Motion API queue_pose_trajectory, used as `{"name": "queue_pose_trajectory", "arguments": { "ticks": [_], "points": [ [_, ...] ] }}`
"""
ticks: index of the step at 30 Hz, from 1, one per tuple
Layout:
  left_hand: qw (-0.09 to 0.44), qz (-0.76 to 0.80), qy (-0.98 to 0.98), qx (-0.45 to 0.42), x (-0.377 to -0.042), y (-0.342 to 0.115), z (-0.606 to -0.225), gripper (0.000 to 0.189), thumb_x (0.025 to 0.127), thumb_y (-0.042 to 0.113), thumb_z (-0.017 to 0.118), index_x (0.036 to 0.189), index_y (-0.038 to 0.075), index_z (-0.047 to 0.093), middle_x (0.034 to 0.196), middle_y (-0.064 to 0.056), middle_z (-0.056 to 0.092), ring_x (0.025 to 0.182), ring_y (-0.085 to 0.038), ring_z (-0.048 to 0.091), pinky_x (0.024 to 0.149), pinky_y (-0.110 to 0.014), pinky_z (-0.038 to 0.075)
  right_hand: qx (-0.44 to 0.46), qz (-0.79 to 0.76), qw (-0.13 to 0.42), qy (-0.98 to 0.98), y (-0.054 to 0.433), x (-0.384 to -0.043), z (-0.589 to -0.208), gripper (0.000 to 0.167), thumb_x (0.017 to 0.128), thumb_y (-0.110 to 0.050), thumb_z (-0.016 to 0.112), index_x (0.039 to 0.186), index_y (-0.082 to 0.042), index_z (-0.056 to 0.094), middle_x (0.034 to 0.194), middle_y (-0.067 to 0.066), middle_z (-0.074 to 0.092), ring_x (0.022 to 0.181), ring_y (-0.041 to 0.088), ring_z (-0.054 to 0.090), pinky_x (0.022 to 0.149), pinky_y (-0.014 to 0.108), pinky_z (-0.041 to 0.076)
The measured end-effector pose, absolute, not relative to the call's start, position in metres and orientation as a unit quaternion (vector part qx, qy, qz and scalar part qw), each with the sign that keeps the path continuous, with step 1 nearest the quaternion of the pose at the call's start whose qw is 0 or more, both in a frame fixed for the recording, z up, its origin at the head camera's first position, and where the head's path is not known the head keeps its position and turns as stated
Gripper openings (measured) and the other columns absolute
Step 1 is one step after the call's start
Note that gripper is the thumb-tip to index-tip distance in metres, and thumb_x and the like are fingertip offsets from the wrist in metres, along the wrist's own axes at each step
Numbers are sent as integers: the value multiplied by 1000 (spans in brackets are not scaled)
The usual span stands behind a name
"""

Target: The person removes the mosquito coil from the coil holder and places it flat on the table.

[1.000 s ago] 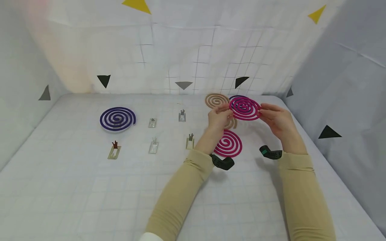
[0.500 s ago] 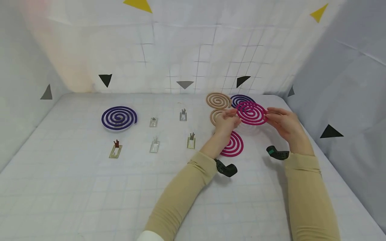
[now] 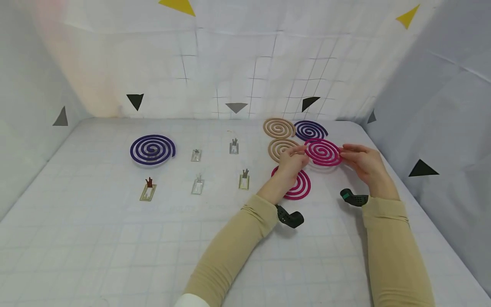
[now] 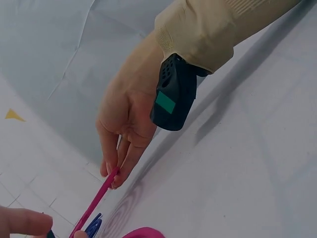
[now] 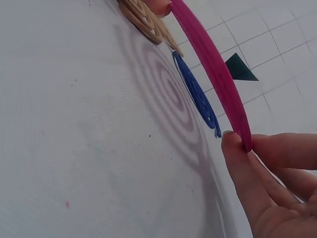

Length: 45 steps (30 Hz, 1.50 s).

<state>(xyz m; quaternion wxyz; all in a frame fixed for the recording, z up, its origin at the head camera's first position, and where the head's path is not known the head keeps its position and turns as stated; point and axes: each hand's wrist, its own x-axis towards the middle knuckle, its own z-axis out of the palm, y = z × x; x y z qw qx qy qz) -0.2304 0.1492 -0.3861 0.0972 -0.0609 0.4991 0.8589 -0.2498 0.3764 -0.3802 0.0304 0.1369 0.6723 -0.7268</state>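
A pink mosquito coil [image 3: 323,152] hangs nearly level just above the right part of the table, its spiral shadow on the cloth below. My left hand [image 3: 290,164] pinches its left edge. At the opposite edge, thumb and fingers of my right hand [image 3: 364,164] grip the rim, which the right wrist view shows closely. Beneath my left hand lies a second pink coil [image 3: 303,187], partly covered. Two tan coils [image 3: 279,128] and a purple coil [image 3: 310,130] lie behind the held one; my left fingers hide part of the nearer tan coil [image 3: 277,150].
At the left, another purple coil [image 3: 152,150] sits slightly raised off the table. Several small metal coil stands with upright prongs are spread over the middle and left, including a brown-pronged stand [image 3: 148,191] and a gold stand [image 3: 244,181]. Cloth walls [image 3: 441,128] bound the table.
Both hands have lowered the pink coil toward the table and brought it slightly right and nearer. The purple coil behind it has come into fuller view.
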Motion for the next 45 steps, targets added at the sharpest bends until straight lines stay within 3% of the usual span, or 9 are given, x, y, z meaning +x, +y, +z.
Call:
{"name": "queue_pose_trajectory", "arguments": {
  "ticks": [7, 12, 14, 21, 27, 34, 39, 42, 45],
  "points": [
    [131, 852, 501, -78, -229, 149, -384, 38, 89, -10, 55, 127, -5, 62, 127, -18, 56, 91, -18, 57, 102, -39, 50, 135, -732, 28, 667, 377, -250, -383, 20, 92, 0, 67, 108, -11, 66, 100, -4, 69, 92, 5, 67, 78, 17, 57],
    [145, 849, 504, -71, -231, 151, -385, 39, 91, -10, 52, 129, -5, 59, 130, -19, 57, 103, -24, 58, 105, -40, 48, 162, -682, 30, 712, 374, -253, -384, 51, 97, -15, 65, 143, -1, 47, 128, 5, 56, 100, 3, 64, 97, 20, 50],
    [149, 850, 500, -70, -231, 151, -385, 40, 91, -10, 52, 130, -5, 58, 131, -20, 56, 105, -25, 59, 107, -41, 47, 169, -669, 31, 723, 373, -253, -384, 58, 98, -18, 63, 148, 1, 41, 131, 5, 54, 103, 3, 63, 100, 21, 47],
    [183, 864, 465, -55, -231, 150, -386, 53, 87, -17, 47, 138, -3, 52, 140, -20, 48, 112, -23, 53, 111, -43, 43, 163, -696, 17, 699, 370, -251, -380, 48, 97, -14, 63, 140, 2, 48, 103, -5, 65, 98, 5, 67, 81, 15, 55],
    [196, 870, 450, -50, -233, 149, -386, 57, 89, -19, 41, 143, -2, 47, 158, -24, 33, 144, -32, 38, 115, -43, 39, 156, -701, 15, 696, 366, -252, -379, 41, 97, -16, 64, 134, -2, 53, 112, -3, 62, 111, 10, 60, 87, 15, 53],
    [199, 869, 452, -45, -235, 149, -388, 57, 90, -18, 39, 144, -2, 46, 159, -24, 31, 145, -32, 35, 115, -42, 38, 148, -690, 2, 708, 359, -253, -380, 51, 97, -15, 64, 142, 2, 48, 117, -1, 56, 125, 14, 50, 111, 26, 38],
    [195, 860, 471, -37, -234, 150, -387, 60, 87, -19, 35, 144, -2, 46, 158, -23, 32, 146, -31, 35, 115, -42, 38, 146, -695, -5, 704, 358, -254, -381, 36, 97, -10, 62, 131, -1, 56, 112, -3, 57, 119, 11, 52, 114, 30, 34],
    [195, 852, 485, -34, -232, 151, -387, 63, 84, -20, 34, 145, -3, 45, 156, -20, 37, 132, -23, 45, 109, -35, 42, 151, -689, -7, 708, 358, -255, -381, 38, 97, -7, 60, 133, 1, 54, 114, -1, 57, 119, 11, 52, 116, 32, 32],
    [194, 848, 491, -40, -231, 152, -386, 63, 84, -19, 35, 144, -3, 45, 152, -17, 42, 109, -18, 43, 93, -31, 41, 159, -654, -11, 740, 355, -256, -381, 47, 99, -8, 57, 143, 3, 47, 119, 1, 55, 119, 12, 51, 117, 33, 34]
  ]
}}
